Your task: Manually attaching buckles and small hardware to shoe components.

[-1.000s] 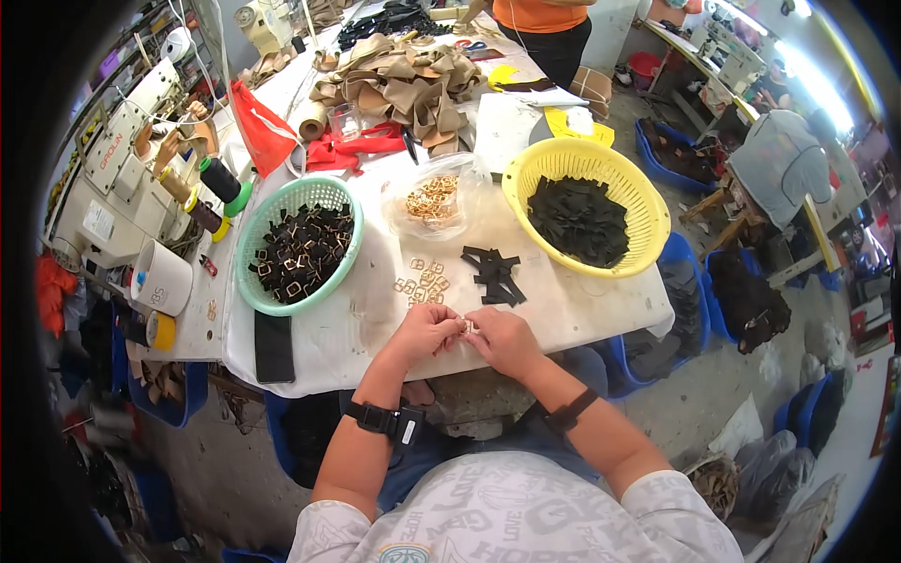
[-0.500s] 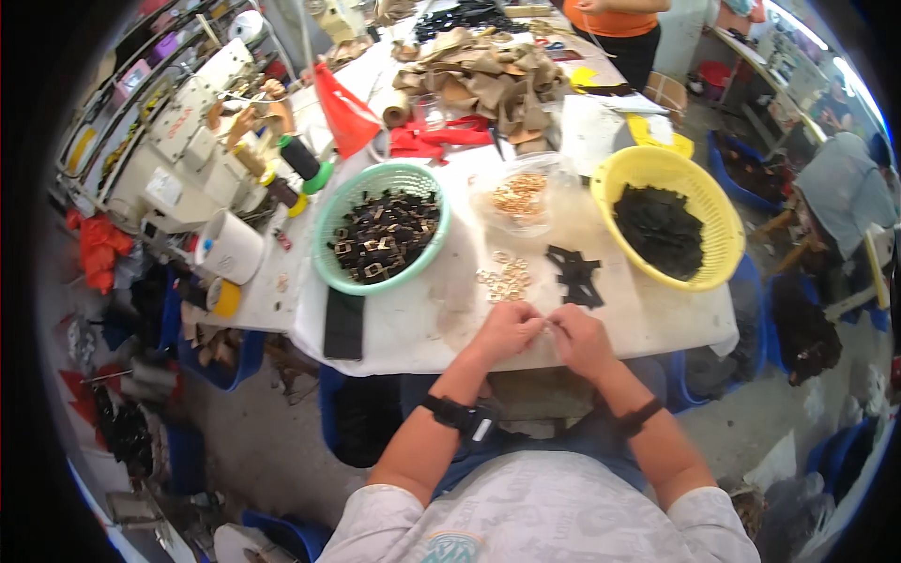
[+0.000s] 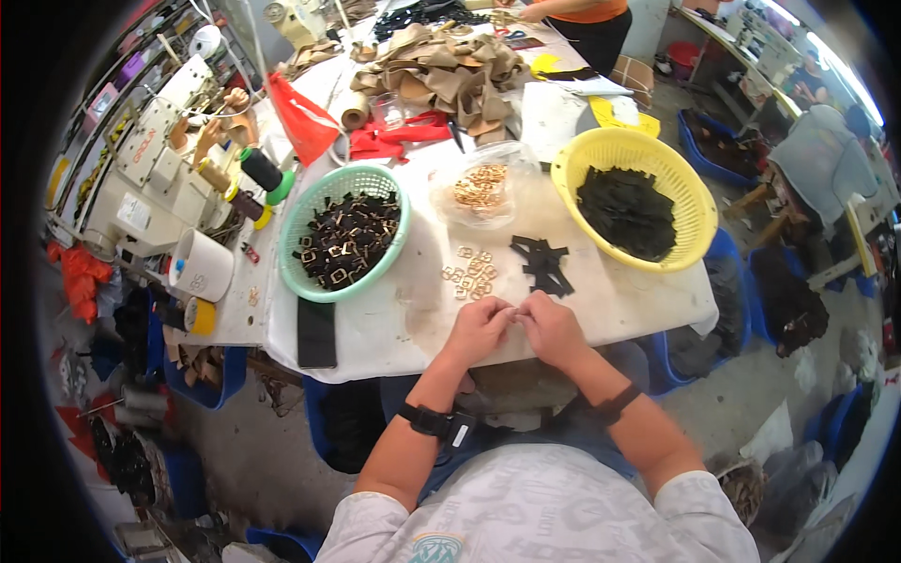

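Near the front edge of the white table, my left hand [image 3: 481, 330] and my right hand [image 3: 554, 328] meet, their fingertips pinched together. Whatever sits between them is too small and covered to make out. Just beyond my left hand lies a loose pile of gold-coloured metal buckles [image 3: 469, 273]. Several black strips [image 3: 542, 266] lie crossed over one another past my right hand. Farther back, a clear plastic bag [image 3: 507, 171] holds more gold pieces. To the left, a mint-green basket [image 3: 402, 230] contains black strips with buckles on them; on the right, a yellow basket [image 3: 696, 225] holds black pieces.
A black phone [image 3: 316, 333] lies by the green basket. Tan scraps [image 3: 450, 75] and red cloth [image 3: 404, 136] cover the far table. Sewing machines [image 3: 155, 174], thread cones [image 3: 263, 172] and a white bucket [image 3: 203, 265] stand left. Another person [image 3: 591, 23] works at the far end.
The whole scene has shifted left in the picture as my head turned slightly. My hands stay pinched together at the table edge. The other person's hand now reaches lower over the far table.
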